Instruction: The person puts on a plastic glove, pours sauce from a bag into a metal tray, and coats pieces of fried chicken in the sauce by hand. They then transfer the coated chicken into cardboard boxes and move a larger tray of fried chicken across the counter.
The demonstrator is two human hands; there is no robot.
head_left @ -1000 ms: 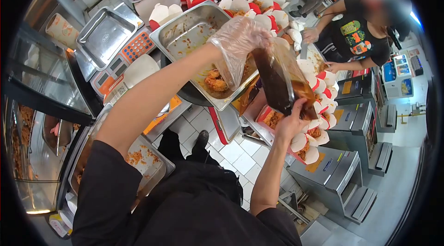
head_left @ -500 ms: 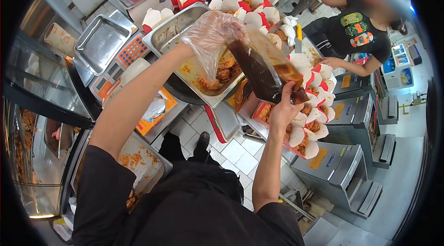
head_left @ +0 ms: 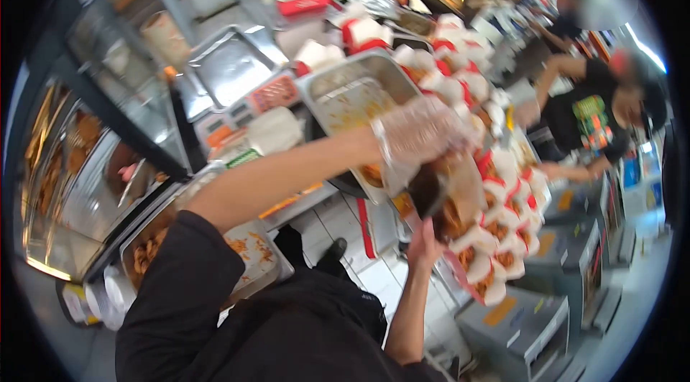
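Note:
A clear plastic container of dark brown sauce (head_left: pixel 425 191), blurred by motion, is held tilted over the rows of takeout boxes. My left hand (head_left: pixel 431 130), in a clear plastic glove, is closed around its far upper end. At the near lower end my right hand (head_left: pixel 425 244) is bare and closed on it. White-and-red takeout boxes (head_left: pixel 507 227) with fried chicken pieces stand close together below and right of the container. A deep steel pan (head_left: pixel 341 73) with sauce smears lies left of my gloved hand; my forearm and glove hide part of its contents.
An empty steel tray (head_left: pixel 233 66) and a scale with orange keys (head_left: pixel 275 92) sit at the left. Beside my left arm is a glass display case (head_left: pixel 108 116). A co-worker in a black shirt (head_left: pixel 586 112) stands at the far right, above grey machines (head_left: pixel 514 324).
The view has swung, so the scene sits lower and further right. Both hands, still on the sauce container, have moved over the boxes, away from the steel pan.

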